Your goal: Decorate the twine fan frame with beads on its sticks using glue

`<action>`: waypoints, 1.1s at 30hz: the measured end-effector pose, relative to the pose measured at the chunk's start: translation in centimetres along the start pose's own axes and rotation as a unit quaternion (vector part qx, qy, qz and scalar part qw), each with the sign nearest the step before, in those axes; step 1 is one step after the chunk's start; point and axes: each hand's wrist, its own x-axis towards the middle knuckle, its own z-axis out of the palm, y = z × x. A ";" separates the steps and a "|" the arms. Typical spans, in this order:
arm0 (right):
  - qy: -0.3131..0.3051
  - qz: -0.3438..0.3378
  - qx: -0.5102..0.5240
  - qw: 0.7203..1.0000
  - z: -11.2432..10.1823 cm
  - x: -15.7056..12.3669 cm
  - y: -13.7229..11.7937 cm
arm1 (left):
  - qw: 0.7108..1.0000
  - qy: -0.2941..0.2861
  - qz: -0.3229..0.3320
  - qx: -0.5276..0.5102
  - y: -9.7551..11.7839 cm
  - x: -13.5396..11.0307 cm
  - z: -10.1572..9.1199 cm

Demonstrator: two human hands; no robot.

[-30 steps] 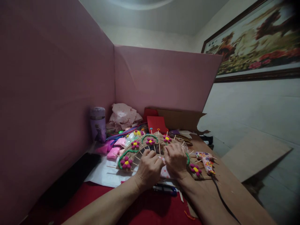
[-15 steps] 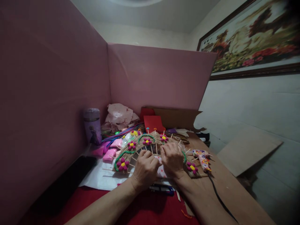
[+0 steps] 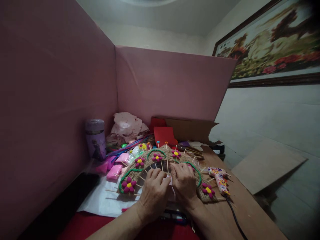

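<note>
An arch wrapped in brown twine (image 3: 181, 158) lies before me, with purple and yellow clay flowers (image 3: 128, 185), green wavy strips (image 3: 197, 168) and thin wooden sticks (image 3: 161, 165) poking from its edges. My left hand (image 3: 154, 189) is at the arch's inner opening, fingers curled in. Close beside it, my right hand (image 3: 184, 182) is also closed and covers part of the arch's right side. The fingertips of both hands meet near the inner sticks. What they pinch is too small and hidden to make out.
A flower-patterned glue gun (image 3: 220, 180) with a black cord lies to the right. Pink clay packets (image 3: 115, 171) and a purple bottle (image 3: 96, 140) stand at the left. A dark blue-handled tool (image 3: 178, 218) lies below my hands. Red card (image 3: 165, 136) is behind the arch.
My right hand has come down and back from over the arch's twine towards its inner opening. Both hands stay closed and close together. The view has shifted slightly.
</note>
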 end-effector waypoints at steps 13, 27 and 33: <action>-0.036 0.082 0.105 0.990 0.3 -0.5 0.3 | 0.989 -0.148 -0.019 -0.015 0.6 -0.2 -0.6; -0.074 0.095 0.202 0.972 0.5 -0.5 0.5 | 0.981 -0.191 0.039 0.014 -0.4 0.6 -1.4; -0.069 0.082 0.203 0.973 0.4 -0.6 0.6 | 0.980 -0.195 0.036 0.011 -0.6 1.0 -1.6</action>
